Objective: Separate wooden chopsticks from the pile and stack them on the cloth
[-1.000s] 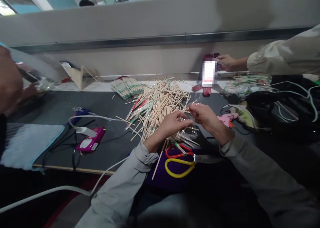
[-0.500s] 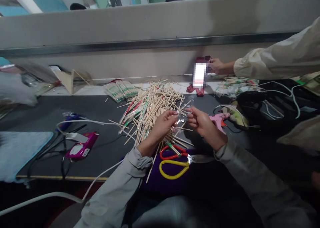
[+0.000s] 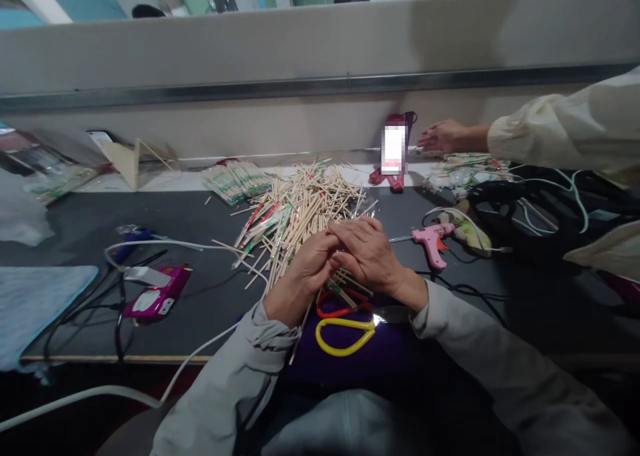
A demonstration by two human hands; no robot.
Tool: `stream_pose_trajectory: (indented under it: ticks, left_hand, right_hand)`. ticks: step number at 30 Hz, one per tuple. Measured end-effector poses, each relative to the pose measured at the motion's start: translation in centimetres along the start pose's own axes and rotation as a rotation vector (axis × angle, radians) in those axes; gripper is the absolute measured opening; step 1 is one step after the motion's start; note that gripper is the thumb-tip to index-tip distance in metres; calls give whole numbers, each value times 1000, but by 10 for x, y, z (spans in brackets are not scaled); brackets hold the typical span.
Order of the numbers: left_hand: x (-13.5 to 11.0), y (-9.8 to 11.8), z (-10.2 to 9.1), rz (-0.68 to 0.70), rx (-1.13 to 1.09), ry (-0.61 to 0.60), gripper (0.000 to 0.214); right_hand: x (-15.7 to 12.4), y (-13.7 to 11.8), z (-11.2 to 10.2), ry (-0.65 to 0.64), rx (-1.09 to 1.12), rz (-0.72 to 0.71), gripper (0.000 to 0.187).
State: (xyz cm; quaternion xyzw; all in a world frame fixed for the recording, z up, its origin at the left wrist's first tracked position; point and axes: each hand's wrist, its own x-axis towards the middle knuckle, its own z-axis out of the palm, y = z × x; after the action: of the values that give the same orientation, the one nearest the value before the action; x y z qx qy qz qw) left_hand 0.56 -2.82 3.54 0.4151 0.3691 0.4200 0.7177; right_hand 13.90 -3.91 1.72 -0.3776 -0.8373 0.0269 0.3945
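My left hand (image 3: 310, 269) and my right hand (image 3: 367, 253) are pressed together over the near side of a pile of wooden sticks (image 3: 313, 203). The right hand's fingers lie across the left hand's fingers, and both are closed around crumpled clear plastic. Only a small glint of the plastic shows between them; the rest is hidden. Just below the hands, scissors with one red and one yellow handle (image 3: 345, 354) lie on dark purple cloth (image 3: 340, 376). Some sticks in the pile have red or green wrappers.
A pink glue gun (image 3: 431, 241) lies at right, a blue one (image 3: 133, 243) at left near a magenta box (image 3: 163, 293) with cables. A phone (image 3: 394, 148) stands against the partition. Another person's hand (image 3: 445, 137) reaches in beside it. Bundled sticks (image 3: 235, 181) lie behind.
My hands were apart, stretching clear plastic between their fingertips; now they are together with the right over the left. The other person's hand has drawn away from the phone to the right.
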Motion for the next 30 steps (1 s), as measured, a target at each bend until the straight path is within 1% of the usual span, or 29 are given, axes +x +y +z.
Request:
stream_pose_trajectory:
  ticks: [2,3,5,7,10,12,13,16,17,18,20,22,24,27,29,30]
  left_hand:
    - [-9,1,1,-17,-29,-49,19]
    - [-12,-1,2,-15,-48,-64,22]
    - [-17,-5,5,-10,-88,-71,26]
    - [-20,-9,6,-22,-121,-78,24]
    - [-24,-12,3,-82,-142,-91,24]
    - [-27,-11,0,-147,-131,-112,27]
    - [-29,-11,-1,-176,-121,-119,29]
    - [-30,-13,-3,-203,-80,-108,29]
    - [-30,-14,-4,-194,-64,-92,28]
    - [-29,-16,-4,-184,-51,-75,27]
    - [-27,-19,-4,-151,-44,-29,25]
    - [-24,-20,-3,-110,-61,30,24]
    - [-21,-19,0,-54,-99,106,24]
    - [-14,-16,6,-2,-178,193,23]
    - [-8,-16,10,-3,-248,194,21]
    - [-6,-16,12,-7,-290,178,18]
  right_hand:
    - [-7,-2,-5,7,-48,-52,61]
    - [-11,-4,-8,9,-49,-62,65]
    - [-17,-10,-15,-22,11,-67,68]
    - [-22,-15,-25,-83,115,-71,68]
    - [-22,-12,-44,-133,198,-57,58]
    - [-19,-1,-55,-148,208,-8,48]
    - [-18,6,-59,-177,226,29,44]
    - [-19,22,-63,-333,319,173,33]
    - [-22,24,-62,-362,328,224,28]
    - [-26,23,-60,-365,316,256,25]
    - [-34,14,-54,-296,205,239,23]
    - [-39,1,-46,-206,-1,162,26]
    - [-37,-12,-40,-166,-206,92,30]
    - [-28,-20,-33,-205,-355,21,34]
    - [-21,-19,-32,-259,-428,-3,34]
    - [-19,-17,-32,-287,-466,-10,29]
